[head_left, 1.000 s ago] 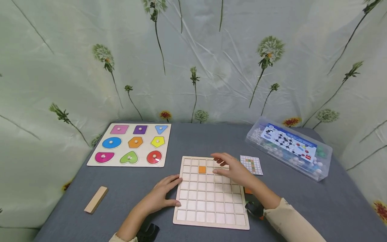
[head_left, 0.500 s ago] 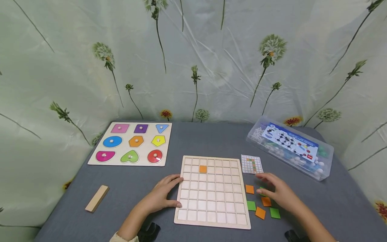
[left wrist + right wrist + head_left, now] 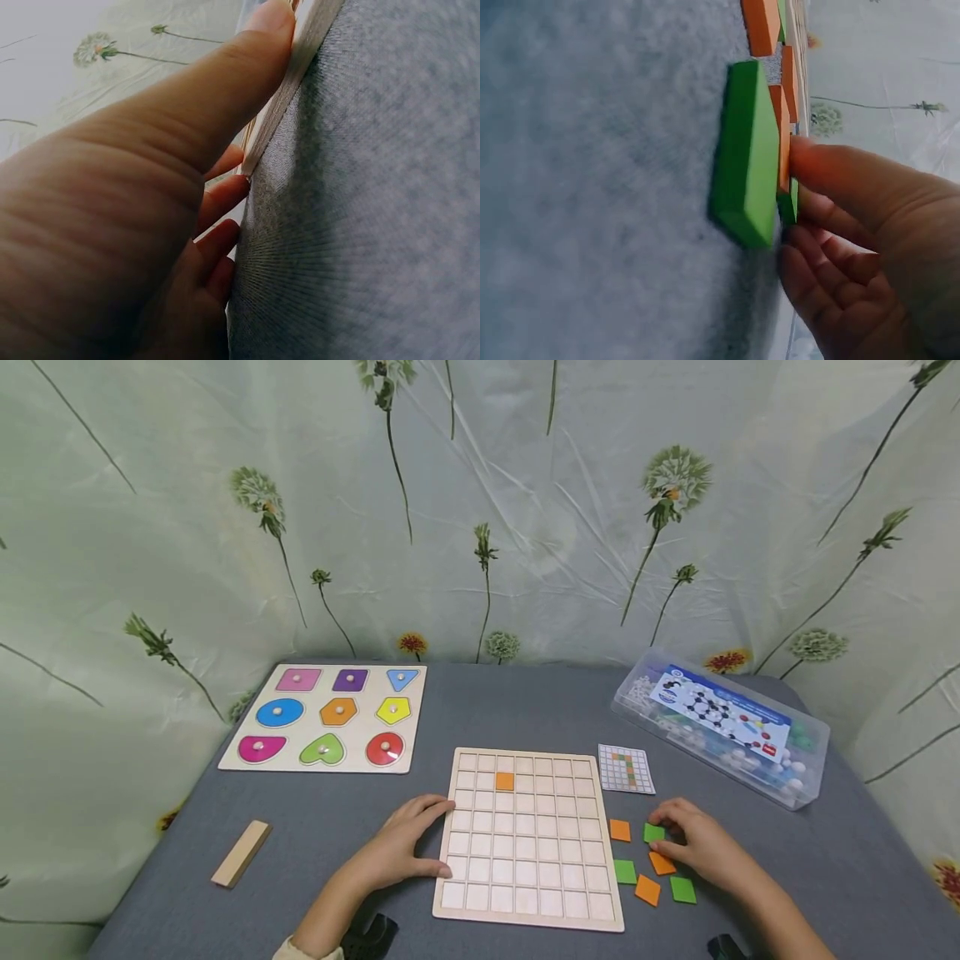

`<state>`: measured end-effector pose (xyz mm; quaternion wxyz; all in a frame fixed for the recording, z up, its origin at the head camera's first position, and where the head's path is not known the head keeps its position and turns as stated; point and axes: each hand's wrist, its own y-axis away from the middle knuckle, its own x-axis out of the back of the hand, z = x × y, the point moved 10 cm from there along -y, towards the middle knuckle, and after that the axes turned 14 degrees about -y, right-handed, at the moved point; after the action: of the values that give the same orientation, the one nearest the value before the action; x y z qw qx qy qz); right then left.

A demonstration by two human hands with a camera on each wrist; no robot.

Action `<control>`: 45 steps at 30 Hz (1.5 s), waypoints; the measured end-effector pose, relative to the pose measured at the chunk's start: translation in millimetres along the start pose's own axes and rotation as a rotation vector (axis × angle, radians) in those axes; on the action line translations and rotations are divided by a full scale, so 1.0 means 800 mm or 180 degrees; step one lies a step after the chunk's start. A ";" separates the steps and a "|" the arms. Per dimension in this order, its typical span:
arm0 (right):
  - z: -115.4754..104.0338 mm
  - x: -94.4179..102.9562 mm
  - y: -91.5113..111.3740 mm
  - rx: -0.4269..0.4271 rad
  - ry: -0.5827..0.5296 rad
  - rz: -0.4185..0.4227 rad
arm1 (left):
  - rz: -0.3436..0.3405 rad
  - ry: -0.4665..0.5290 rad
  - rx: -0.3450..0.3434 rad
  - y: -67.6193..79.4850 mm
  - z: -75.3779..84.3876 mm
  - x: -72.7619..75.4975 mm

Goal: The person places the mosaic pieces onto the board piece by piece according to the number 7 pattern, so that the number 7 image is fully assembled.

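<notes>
Beside one board (image 3: pixel 529 870) bearing one orange tile (image 3: pixel 505 782) lay three more and three green tiles (image 3: pixel 654 832), one, flat and square, pinched by the right hand (image 3: pixel 699 841), the left hand (image 3: pixel 401 842) relaxed against the board.

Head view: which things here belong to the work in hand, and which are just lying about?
In the job, I judge:
grid board, left hand on its edge
orange tile set in the board
green tile at the right hand
other loose tiles
printed grid card, probably

Lying about, apparently:
knobbed shape puzzle
wooden block
clear plastic box
</notes>
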<state>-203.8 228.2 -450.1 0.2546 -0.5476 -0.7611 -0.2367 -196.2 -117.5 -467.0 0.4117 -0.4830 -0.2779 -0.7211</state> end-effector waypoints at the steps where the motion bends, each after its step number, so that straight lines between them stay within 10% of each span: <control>1: -0.001 0.000 -0.001 -0.0021 -0.0001 -0.0005 | -0.0002 0.0004 0.0006 0.000 0.000 0.000; 10: -0.053 0.011 -0.028 0.0409 -0.0328 0.0211 | -0.0001 0.0037 0.0032 -0.001 0.000 0.002; 20: -0.140 -0.035 -0.083 0.1048 -0.0608 0.0240 | -0.0093 0.0193 0.0016 0.000 0.000 -0.002; 31: -0.135 -0.104 -0.126 0.1031 -0.0347 -0.0108 | -0.0120 0.0252 0.0018 0.001 0.002 -0.002; 45: -0.139 -0.113 -0.125 0.1092 -0.0190 -0.0096 | -0.0107 0.0220 0.0014 0.000 0.001 -0.002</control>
<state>-260.7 63.5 -432.2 0.3180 -0.4913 -0.8057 -0.0907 -195.6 -116.4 -468.6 0.4100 -0.4522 -0.2731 -0.7435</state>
